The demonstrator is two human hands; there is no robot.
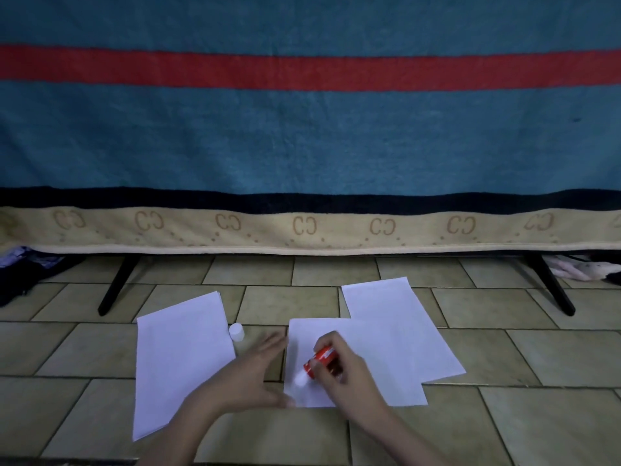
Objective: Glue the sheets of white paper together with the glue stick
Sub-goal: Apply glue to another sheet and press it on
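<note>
Three white paper lots lie on the tiled floor. A stack of sheets (pixel 181 361) is on the left. A near sheet (pixel 379 361) lies in the middle, overlapping a farther sheet (pixel 386 301) on the right. My right hand (pixel 342 371) grips a red glue stick (pixel 319 359), its white tip down on the near sheet's left part. My left hand (pixel 255 375) lies flat with straight fingers, pressing that sheet's left edge. The glue stick's white cap (pixel 236 331) stands on the floor between the stack and the near sheet.
A blue blanket with a red stripe (pixel 309 129) hangs over a black-legged frame (pixel 117 287) behind the papers. Cloth piles (pixel 578 267) lie under it at the far left and far right. Beige floor tiles (pixel 504 415) surround the sheets.
</note>
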